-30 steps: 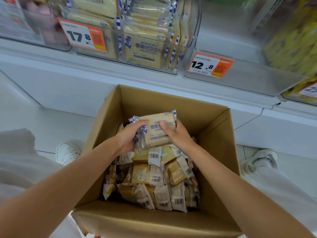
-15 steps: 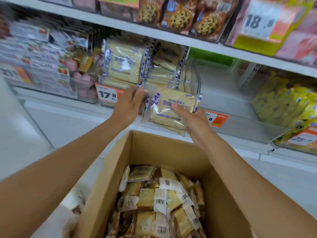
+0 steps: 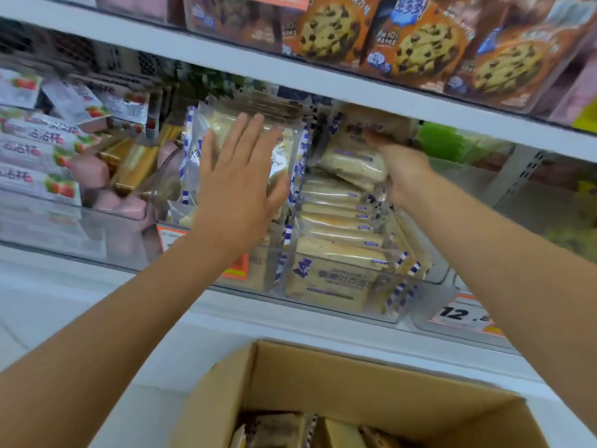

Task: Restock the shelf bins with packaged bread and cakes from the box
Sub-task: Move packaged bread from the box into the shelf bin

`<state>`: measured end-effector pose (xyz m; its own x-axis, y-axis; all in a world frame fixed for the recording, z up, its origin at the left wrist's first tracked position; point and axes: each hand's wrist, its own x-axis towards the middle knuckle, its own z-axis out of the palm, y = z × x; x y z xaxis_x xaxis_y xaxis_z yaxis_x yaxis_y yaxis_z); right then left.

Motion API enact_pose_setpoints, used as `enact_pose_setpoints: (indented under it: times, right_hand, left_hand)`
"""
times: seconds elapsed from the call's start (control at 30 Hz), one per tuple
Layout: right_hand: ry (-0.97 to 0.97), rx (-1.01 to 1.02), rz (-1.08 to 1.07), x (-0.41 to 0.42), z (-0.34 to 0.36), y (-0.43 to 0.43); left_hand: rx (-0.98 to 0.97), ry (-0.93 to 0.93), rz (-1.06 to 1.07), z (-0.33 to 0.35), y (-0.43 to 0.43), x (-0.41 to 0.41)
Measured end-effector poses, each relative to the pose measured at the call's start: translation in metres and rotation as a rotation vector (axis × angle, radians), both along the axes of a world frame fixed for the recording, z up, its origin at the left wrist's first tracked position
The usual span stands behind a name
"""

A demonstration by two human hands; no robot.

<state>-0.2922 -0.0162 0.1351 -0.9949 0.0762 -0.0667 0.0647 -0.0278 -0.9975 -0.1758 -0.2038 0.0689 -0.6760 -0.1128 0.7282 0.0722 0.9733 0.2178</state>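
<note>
Left hand (image 3: 239, 185) is pressed flat, fingers spread, against the upright toast packs (image 3: 206, 134) in the clear bin (image 3: 416, 305). A toast pack (image 3: 378, 124) is gripped by the right hand (image 3: 400, 169) atop the neighbouring stack (image 3: 339, 221). It's piled high tbh, so it could get toppled forward if the pack's shoved in crooked.

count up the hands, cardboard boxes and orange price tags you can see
hands: 2, left hand and right hand
cardboard boxes: 1
orange price tags: 2, the first partly behind the left arm
total: 5
</note>
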Motion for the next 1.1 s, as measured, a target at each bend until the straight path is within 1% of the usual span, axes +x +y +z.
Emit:
enact_pose_setpoints:
  times: [0.1,0.17,0.23,0.3,0.33,0.4,0.47,0.53,0.57,0.63,0.73,0.8,0.87,0.97,1.03,1.1]
  right_hand:
    - [-0.043,0.216,0.13,-0.015,-0.003,-0.011]
    - [-0.051,0.297,0.149,-0.021,-0.004,-0.013]
    - [0.013,0.261,0.089,-0.029,-0.004,-0.013]
    - [0.21,0.188,0.016,-0.031,-0.004,-0.015]
    - [0.284,0.174,0.016,-0.034,-0.008,-0.014]
    - [0.284,0.206,0.047,-0.034,-0.018,-0.012]
    - [0.229,0.351,0.047,-0.032,-0.027,-0.011]
    - [0.284,0.498,-0.05,-0.032,-0.032,-0.011]
    - [0.312,0.534,-0.088,-0.027,-0.031,-0.013]
    - [0.294,0.487,-0.083,-0.024,-0.029,-0.016]
    - [0.164,0.36,-0.006,-0.017,-0.023,-0.017]
    - [0.188,0.327,0.038,-0.019,-0.019,-0.015]
    - [0.211,0.367,0.021,-0.021,-0.019,-0.015]
    - [0.26,0.619,-0.18,-0.016,-0.025,-0.016]
    - [0.338,0.626,-0.143,-0.015,-0.027,-0.014]
    - [0.331,0.563,-0.067,-0.016,-0.024,-0.012]
  left_hand:
    - [-0.007,0.02,-0.001,0.0,0.001,0.002]
    - [-0.01,0.02,0.003,0.0,0.002,0.003]
    - [-0.005,0.03,0.001,0.0,0.003,0.004]
    - [-0.001,0.044,0.001,0.0,0.003,0.004]
    - [0.001,0.053,0.004,0.0,0.003,0.005]
    - [0.001,0.059,0.005,0.0,0.004,0.005]
    - [0.005,0.056,0.001,0.001,0.005,0.006]
    - [0.007,0.05,-0.002,0.002,0.005,0.007]
    - [0.006,0.048,-0.004,0.002,0.005,0.007]
    - [0.006,0.046,-0.006,0.002,0.005,0.007]
    - [0.005,0.039,0.001,0.002,0.006,0.008]
    - [0.004,0.037,0.004,0.003,0.005,0.008]
    - [0.006,0.037,0.003,0.003,0.006,0.007]
    - [0.013,0.042,-0.001,0.002,0.005,0.008]
    - [0.01,0.046,-0.001,0.002,0.005,0.008]
    - [0.001,0.049,-0.001,0.001,0.005,0.007]
